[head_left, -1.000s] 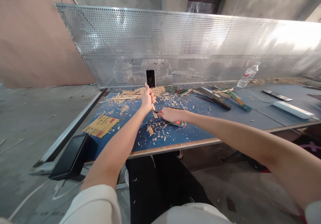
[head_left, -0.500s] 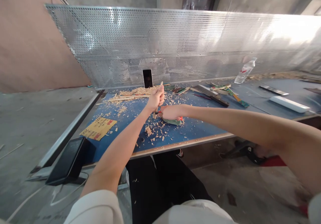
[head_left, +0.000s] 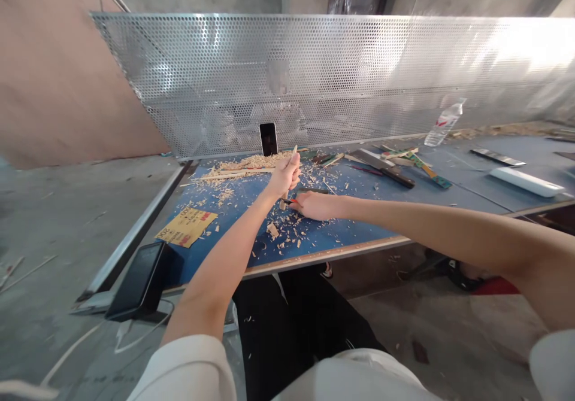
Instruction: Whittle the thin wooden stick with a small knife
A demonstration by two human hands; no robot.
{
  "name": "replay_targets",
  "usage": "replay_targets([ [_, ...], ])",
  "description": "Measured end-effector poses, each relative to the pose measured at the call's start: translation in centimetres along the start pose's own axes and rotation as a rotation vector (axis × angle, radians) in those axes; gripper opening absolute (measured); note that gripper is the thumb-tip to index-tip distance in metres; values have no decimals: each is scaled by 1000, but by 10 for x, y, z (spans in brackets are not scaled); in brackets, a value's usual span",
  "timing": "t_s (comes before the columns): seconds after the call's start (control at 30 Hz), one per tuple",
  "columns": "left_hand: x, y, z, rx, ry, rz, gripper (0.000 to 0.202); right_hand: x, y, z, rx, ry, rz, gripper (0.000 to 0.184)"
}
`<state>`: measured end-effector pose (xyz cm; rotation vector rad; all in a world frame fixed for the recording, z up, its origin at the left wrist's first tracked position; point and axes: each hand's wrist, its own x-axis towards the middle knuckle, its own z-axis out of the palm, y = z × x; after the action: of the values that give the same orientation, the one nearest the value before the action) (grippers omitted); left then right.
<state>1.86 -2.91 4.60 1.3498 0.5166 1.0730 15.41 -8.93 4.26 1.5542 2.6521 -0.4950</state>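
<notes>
My left hand (head_left: 285,177) is closed around a slim wooden stick (head_left: 295,149), held nearly upright over the bench; its tip pokes out above the fist and its lower end below. Just to the right, my right hand (head_left: 314,205) grips a small knife (head_left: 287,201) with red and dark parts, most of it hidden by the fingers. The knife's dark end meets the stick's lower part. Pale wood shavings (head_left: 272,230) lie beneath both hands on the blue bench top (head_left: 265,257).
Yellow sandpaper (head_left: 188,227) and a black box-like device (head_left: 137,281) are at the left. Behind the hands, a phone (head_left: 268,139) leans on perforated metal mesh (head_left: 224,78). To the right lie a saw (head_left: 381,167), wood strips (head_left: 426,170), a white bar (head_left: 525,182) and a plastic bottle (head_left: 444,122).
My right hand has turned, and a dark strip now shows along its far side where a green one showed below it. Left hand still grips the stick. The view has shifted slightly.
</notes>
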Motion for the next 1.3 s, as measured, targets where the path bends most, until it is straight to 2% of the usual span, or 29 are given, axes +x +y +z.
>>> replay_targets([
  [0.2,2,-2,4,-3,-9,-32,48,5,10,-8,65,-179,51,60],
  [0.37,3,-5,1,-4,10,7,46,8,15,-3,-21,-38,-23,54],
  [0.53,4,-8,-2,43,46,76,50,6,10,5,-94,63,-12,59],
  [0.7,1,-7,-3,-2,109,54,46,-2,-3,1,-112,91,33,58],
  [0.87,-1,-5,-1,10,97,31,47,-5,-7,-2,-99,45,83,56],
  [0.97,0,-4,-3,-3,115,46,48,-7,-7,6,-23,34,96,55],
  [1.17,2,-1,-13,-33,199,50,52,-16,-13,28,57,162,144,53],
  [1.3,3,-2,-12,-33,197,36,52,-18,-20,13,-56,140,149,48],
])
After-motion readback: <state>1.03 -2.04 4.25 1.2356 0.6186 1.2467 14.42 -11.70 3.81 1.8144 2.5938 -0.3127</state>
